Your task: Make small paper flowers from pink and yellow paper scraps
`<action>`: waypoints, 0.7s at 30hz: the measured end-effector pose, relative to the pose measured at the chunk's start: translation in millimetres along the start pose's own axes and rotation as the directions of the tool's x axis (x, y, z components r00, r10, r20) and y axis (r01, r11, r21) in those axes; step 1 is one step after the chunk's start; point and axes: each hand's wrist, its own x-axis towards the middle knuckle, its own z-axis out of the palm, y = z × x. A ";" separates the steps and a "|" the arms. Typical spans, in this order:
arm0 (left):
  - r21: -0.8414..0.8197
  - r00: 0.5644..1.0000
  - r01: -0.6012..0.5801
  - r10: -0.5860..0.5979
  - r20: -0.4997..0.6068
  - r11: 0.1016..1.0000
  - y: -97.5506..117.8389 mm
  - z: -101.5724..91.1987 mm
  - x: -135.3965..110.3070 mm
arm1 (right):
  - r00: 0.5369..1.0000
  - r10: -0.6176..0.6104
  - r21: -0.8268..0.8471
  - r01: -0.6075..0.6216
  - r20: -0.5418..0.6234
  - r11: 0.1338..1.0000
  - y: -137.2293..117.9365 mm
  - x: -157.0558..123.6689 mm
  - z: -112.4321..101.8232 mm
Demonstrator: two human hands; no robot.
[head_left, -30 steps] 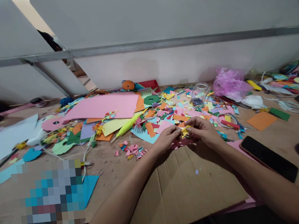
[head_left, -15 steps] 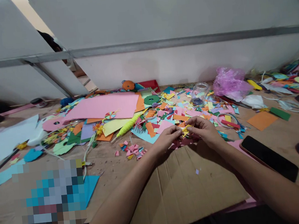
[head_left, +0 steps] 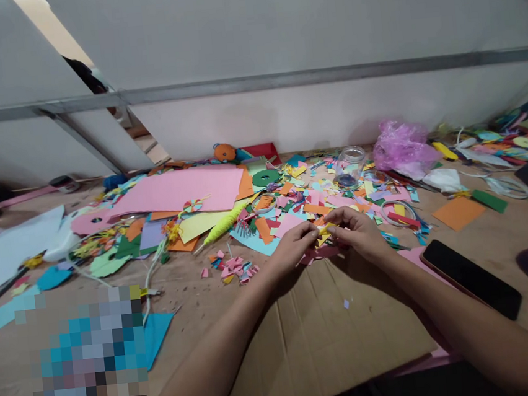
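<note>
Between the fingertips of both hands is a small piece of yellow paper [head_left: 324, 231]. My left hand [head_left: 298, 244] pinches its left side, and my right hand [head_left: 355, 231] grips its right side. The fingers partly cover the paper, so its full shape is hidden. Both hands are just above the far edge of a brown cardboard sheet [head_left: 319, 336]. Around and beyond them spreads a heap of cut paper scraps in many colours, with a pink paper piece [head_left: 289, 224] close to the left hand.
A black phone [head_left: 471, 279] rests right of the cardboard. Farther back stand a clear jar [head_left: 350, 166] and a pink plastic bag [head_left: 402, 147]. Yellow-green yarn [head_left: 226, 221], a large pink sheet [head_left: 183, 190] and an orange sheet [head_left: 458, 211] lie around the hands. A blurred patch covers the lower left.
The hands stay together at nearly the same spot, and the yellow paper looks narrower between the fingers. The whole view has shifted slightly.
</note>
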 end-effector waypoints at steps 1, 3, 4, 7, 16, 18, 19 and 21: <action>0.059 0.999 -0.031 0.032 -0.010 0.998 0.5 0.6 -0.1 | 1.000 -0.001 -0.021 0.001 0.004 1.000 -1.1 -0.2 0.4; 0.121 0.998 -0.065 0.067 -0.011 0.991 0.2 2.7 -0.4 | 1.000 -0.001 -0.047 0.001 0.006 0.999 -2.7 -0.7 1.4; 0.124 0.998 -0.066 0.068 -0.011 0.990 -0.6 3.9 -0.5 | 1.000 0.004 -0.047 -0.004 0.007 0.999 -3.0 -0.9 1.8; 0.061 0.999 -0.042 0.044 -0.026 0.997 -3.9 6.9 0.5 | 0.999 0.051 0.043 -0.051 0.009 0.998 -2.1 -0.7 2.1; -0.052 0.995 -0.035 0.029 -0.096 0.998 -6.7 7.7 3.5 | 0.984 0.169 0.191 -0.178 0.062 0.965 4.0 1.9 1.9; -0.046 0.997 -0.023 0.020 -0.070 0.999 -6.8 8.2 2.5 | 0.985 0.163 0.152 -0.171 0.061 0.974 3.9 1.2 2.9; -0.051 0.999 -0.012 0.009 -0.051 0.999 -7.0 8.4 2.1 | 0.986 0.156 0.132 -0.162 0.056 0.978 3.4 0.8 3.0; -0.081 1.000 0.014 -0.015 -0.017 0.997 -7.8 8.4 1.7 | 0.989 0.142 0.105 -0.145 0.037 0.984 2.0 0.1 2.4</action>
